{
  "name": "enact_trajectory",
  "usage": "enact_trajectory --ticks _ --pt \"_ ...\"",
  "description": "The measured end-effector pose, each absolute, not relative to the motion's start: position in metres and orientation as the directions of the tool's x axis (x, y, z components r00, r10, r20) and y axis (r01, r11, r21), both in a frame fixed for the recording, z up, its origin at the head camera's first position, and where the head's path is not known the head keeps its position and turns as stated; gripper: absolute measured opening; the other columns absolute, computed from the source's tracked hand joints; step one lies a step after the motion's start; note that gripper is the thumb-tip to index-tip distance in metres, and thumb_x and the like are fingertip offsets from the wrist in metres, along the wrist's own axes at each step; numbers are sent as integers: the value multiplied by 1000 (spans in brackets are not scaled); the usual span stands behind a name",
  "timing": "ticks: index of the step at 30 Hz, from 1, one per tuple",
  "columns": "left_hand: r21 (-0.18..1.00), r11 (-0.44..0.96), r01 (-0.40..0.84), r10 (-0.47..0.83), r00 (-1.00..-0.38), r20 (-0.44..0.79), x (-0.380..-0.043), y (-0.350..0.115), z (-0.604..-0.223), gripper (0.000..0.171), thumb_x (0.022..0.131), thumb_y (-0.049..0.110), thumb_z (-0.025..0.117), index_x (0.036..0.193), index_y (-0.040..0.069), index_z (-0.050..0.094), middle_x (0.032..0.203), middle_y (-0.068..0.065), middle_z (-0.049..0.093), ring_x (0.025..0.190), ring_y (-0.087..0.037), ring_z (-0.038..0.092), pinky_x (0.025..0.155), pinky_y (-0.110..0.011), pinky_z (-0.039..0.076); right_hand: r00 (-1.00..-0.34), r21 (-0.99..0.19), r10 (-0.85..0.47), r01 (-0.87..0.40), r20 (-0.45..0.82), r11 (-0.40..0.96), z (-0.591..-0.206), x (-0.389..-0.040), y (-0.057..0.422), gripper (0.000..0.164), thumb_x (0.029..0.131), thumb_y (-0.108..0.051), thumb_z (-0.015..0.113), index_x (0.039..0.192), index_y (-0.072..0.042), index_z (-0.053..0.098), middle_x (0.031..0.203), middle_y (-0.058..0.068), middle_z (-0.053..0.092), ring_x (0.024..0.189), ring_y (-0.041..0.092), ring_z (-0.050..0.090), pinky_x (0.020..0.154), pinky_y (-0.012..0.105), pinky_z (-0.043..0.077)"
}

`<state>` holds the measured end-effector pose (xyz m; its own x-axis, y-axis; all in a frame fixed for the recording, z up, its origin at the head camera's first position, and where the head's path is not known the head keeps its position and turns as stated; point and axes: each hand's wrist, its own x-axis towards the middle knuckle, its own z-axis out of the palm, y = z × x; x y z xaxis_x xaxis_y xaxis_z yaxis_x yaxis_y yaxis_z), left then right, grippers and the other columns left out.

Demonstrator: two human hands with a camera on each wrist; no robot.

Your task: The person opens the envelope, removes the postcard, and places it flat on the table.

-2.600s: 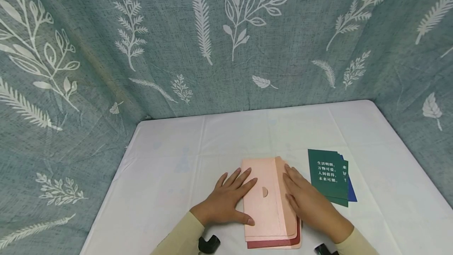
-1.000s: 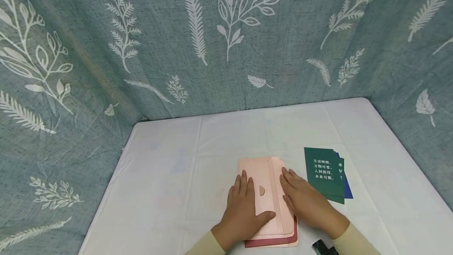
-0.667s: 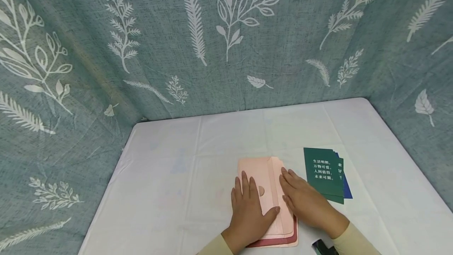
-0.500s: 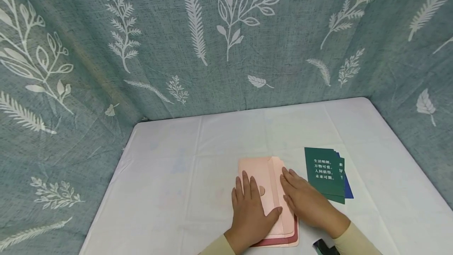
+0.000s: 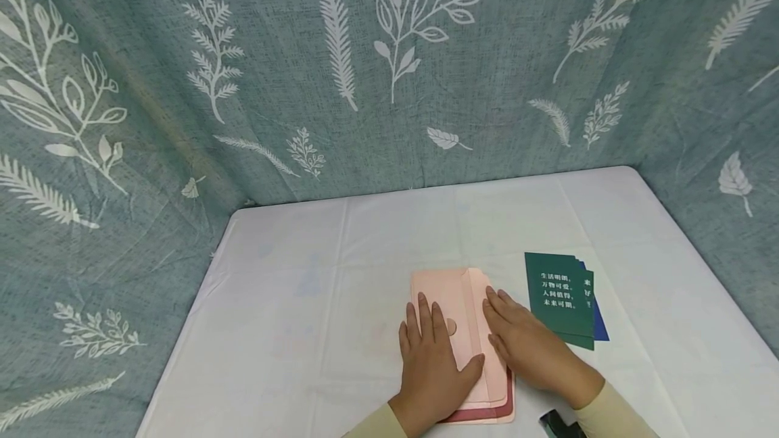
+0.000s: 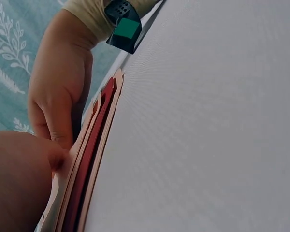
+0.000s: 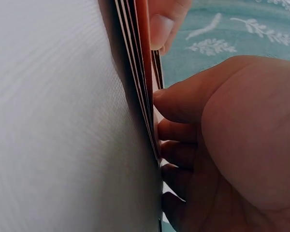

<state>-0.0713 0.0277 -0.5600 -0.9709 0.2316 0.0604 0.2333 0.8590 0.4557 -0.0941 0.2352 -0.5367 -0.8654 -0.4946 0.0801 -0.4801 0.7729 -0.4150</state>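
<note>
A stack of envelopes lies near the front of the table, a pale pink envelope [image 5: 441, 282] on top and a dark red envelope [image 5: 481, 415] showing below its near edge. My left hand [image 5: 431, 367] rests flat on the pink envelope, fingers straight and thumb spread toward the flap seam. The straight fingers of my right hand [image 5: 529, 343] touch the flap along the right edge. Between the hands a small half-round cutout [image 5: 452, 327] shows. In the left wrist view, pink and red layers [image 6: 94, 145] of the stack are seen edge-on, and the right hand [image 6: 60, 82] is beyond them.
Green cards [image 5: 556, 296] with white printed characters overlap a blue card [image 5: 600, 326] to the right of the right hand. A white cloth covers the table [image 5: 292, 289]. Teal curtains [image 5: 274, 53] with white leaf prints hang behind and at both sides.
My left hand has moved right from the envelope's left edge onto its middle, its thumb now near the flap seam. The right hand stays along the right edge, and the cards lie still.
</note>
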Motion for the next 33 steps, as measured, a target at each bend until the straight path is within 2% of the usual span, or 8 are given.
enact_trajectory --ticks 15,24,33 --pt "595 777 203 221 -974 43 -71 24 -557 99 103 53 64 167 -11 24 177 -28 1 161 -51 -4 121 -74 5 -869 -403 -486 -480 97 779 -538 -95 236 55 109 -16 67 155 10 53 167 25 41 154 44 38 118 59 38" --pt "602 770 211 226 -973 51 -71 23 -559 98 104 52 63 167 -11 24 177 -28 1 161 -51 -4 121 -74 5 -865 -412 -484 -492 131 767 -540 -95 236 55 107 -16 69 154 9 55 168 24 41 154 43 39 117 59 38" --pt "598 771 221 230 -971 63 -71 23 -558 97 104 52 63 166 -12 25 177 -29 3 161 -51 -2 120 -75 6 -843 -410 -510 -532 170 741 -542 -98 235 55 106 -11 70 157 1 56 169 17 43 157 41 33 119 61 36"
